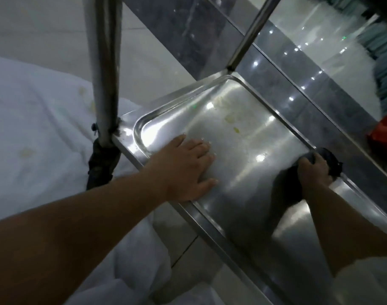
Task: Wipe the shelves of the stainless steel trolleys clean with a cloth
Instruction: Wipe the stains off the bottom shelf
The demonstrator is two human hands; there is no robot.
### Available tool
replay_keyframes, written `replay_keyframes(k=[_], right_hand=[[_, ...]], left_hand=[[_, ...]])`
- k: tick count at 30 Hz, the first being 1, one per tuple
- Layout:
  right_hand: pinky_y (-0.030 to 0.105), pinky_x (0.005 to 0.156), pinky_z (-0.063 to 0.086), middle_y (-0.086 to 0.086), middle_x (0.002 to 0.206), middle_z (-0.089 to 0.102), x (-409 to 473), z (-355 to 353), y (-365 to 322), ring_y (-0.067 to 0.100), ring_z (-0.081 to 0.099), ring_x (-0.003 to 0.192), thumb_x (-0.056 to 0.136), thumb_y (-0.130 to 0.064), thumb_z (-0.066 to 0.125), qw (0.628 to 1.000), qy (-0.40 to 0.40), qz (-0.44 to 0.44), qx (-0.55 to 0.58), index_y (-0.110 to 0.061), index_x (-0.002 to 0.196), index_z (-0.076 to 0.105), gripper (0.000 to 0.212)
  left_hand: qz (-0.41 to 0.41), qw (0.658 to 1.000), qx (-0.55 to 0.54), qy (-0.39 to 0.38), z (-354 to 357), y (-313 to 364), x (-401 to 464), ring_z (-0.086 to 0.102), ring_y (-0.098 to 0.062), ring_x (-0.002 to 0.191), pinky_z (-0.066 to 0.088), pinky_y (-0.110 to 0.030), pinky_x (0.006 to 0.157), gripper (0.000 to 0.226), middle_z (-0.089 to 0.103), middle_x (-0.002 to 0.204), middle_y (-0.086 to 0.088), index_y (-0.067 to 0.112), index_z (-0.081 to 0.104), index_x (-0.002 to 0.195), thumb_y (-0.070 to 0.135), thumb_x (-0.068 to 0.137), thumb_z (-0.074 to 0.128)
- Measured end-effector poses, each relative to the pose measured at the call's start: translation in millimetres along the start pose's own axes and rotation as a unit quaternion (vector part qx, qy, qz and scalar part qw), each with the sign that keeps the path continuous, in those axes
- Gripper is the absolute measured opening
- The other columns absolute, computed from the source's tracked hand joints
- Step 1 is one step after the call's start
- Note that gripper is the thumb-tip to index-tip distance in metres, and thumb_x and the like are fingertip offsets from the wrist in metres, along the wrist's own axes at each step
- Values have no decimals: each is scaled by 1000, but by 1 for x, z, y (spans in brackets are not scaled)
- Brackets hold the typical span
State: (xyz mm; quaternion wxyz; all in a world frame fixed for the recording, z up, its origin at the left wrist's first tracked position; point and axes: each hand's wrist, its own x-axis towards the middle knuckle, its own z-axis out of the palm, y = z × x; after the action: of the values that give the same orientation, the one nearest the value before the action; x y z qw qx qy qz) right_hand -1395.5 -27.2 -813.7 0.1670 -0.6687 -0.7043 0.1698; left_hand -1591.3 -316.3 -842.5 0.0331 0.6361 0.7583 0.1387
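The right hand (312, 170) gripped a dark cloth (326, 159) at the trolley shelf (243, 172) far rim, the left hand (188, 166) lay flat and spread — the yellowish smears (231, 119), perhaps dried food, risked being missed further left.

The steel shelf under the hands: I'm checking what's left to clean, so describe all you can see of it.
The shelf is a shiny stainless tray with a raised rim and rounded corners, fixed between upright posts. Yellowish smears mark its far middle. The left hand lies flat on it; the right hand presses a dark cloth at its far edge.
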Motion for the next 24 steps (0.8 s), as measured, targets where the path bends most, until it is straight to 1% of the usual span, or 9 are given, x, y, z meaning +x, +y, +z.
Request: replay_keyframes(k=[2, 4, 8, 11, 14, 17, 21, 23, 24], right_hand=[[49, 111, 16, 7, 153, 29, -6, 22, -38, 38, 20, 140, 89, -23, 43, 999, -19, -37, 9, -26, 134, 45, 45], [51, 115, 12, 1, 156, 24, -26, 48, -82, 34, 14, 143, 88, -26, 43, 991, -59, -117, 23, -32, 140, 39, 52], [46, 116, 16, -4, 158, 21, -88, 86, -150, 27, 14, 144, 79, -35, 43, 925, -165, -341, 19, -35, 145, 31, 67], [41, 113, 19, -5, 156, 24, -119, 92, -152, 24, 17, 143, 77, -35, 45, 882, -199, -425, 39, -36, 144, 35, 67], [36, 111, 21, -5, 155, 28, -117, 80, -117, 20, 23, 141, 77, -34, 47, 858, -193, -475, 27, -34, 143, 37, 66], [46, 113, 27, 3, 152, 33, -77, 66, -90, 24, 31, 139, 78, -30, 51, 890, -157, -428, 17, -27, 141, 43, 64], [49, 111, 29, 7, 149, 37, -17, 60, -98, 34, 35, 134, 84, -26, 53, 972, -119, -200, 14, -32, 141, 40, 59], [48, 113, 25, 8, 149, 37, -15, 69, -121, 38, 29, 135, 83, -26, 50, 983, -117, -141, 8, -35, 140, 39, 58], [49, 113, 23, 8, 149, 36, -22, 76, -135, 37, 27, 136, 83, -26, 50, 982, -122, -146, 8, -36, 140, 40, 58]], left_hand=[[-28, 999, -15, 21, 2, 0, -3, 21, -19, 144, 13, -42, 119, 72, 30, 155, -4, 22, 32, 148, 66, 91, 24], [-75, 996, -17, 46, 3, 0, -5, 25, -21, 142, 16, -42, 118, 72, 34, 152, -6, 20, 37, 145, 64, 90, 27], [-138, 989, -4, 60, 3, 0, -7, 24, -26, 142, 14, -46, 118, 72, 34, 152, -8, 15, 36, 145, 62, 91, 30], [-166, 984, -7, 66, 1, 3, -11, 24, -26, 142, 12, -49, 118, 72, 35, 151, -8, 16, 34, 146, 62, 90, 30], [-180, 981, -1, 71, 0, 5, -16, 26, -26, 142, 16, -49, 117, 74, 36, 151, -9, 13, 36, 145, 60, 89, 21], [-176, 983, 4, 62, 2, 6, -17, 22, -27, 143, 14, -50, 117, 79, 32, 153, -10, 12, 34, 145, 61, 86, 14], [-180, 982, 1, 66, 6, 5, -16, 19, -27, 144, 12, -51, 117, 78, 30, 154, -10, 12, 32, 146, 64, 88, 21], [-180, 981, -5, 77, 6, 6, -15, 22, -27, 143, 13, -51, 117, 75, 33, 152, -10, 12, 34, 144, 63, 89, 26], [-180, 980, -11, 83, 6, 7, -14, 24, -27, 142, 14, -51, 117, 74, 35, 151, -10, 12, 35, 144, 62, 90, 30]])
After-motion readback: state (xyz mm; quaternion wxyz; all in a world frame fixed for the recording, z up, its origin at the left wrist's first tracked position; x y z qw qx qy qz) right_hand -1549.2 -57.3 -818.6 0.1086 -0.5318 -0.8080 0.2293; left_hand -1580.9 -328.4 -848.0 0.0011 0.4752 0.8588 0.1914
